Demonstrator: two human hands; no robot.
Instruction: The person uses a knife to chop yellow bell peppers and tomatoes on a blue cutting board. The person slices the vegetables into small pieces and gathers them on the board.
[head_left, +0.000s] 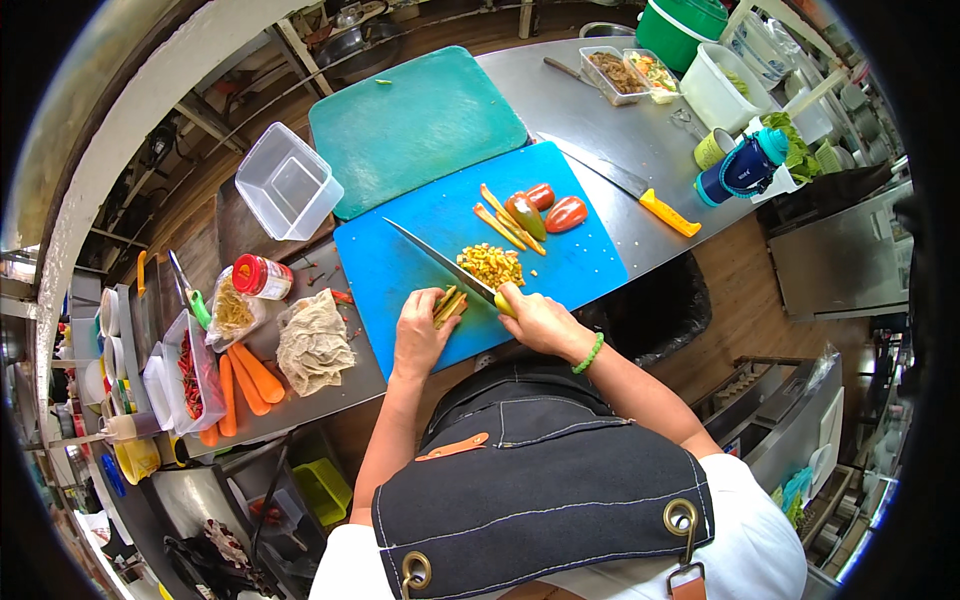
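Observation:
My right hand (543, 323) is closed around the yellow handle of a kitchen knife (436, 257), whose long blade points to the far left over the blue cutting board (385, 285). Under the fingers of my left hand (419, 333) is a small bundle of yellow-green vegetable strips (450, 305), held against the board near its front edge. Just beyond the blade lies a heap of small diced pieces (490, 264). Further back on the board are several loose strips (497, 228), a greenish-red tomato half (524, 214) and red tomatoes (566, 214).
A green cutting board (415, 125) overlaps the blue one's far side. A second yellow-handled knife (668, 211) rests at the right, near a blue bottle (740, 170). On the left are a clear tub (287, 183), a cloth (312, 343), a red-lidded jar (262, 277) and carrots (256, 374).

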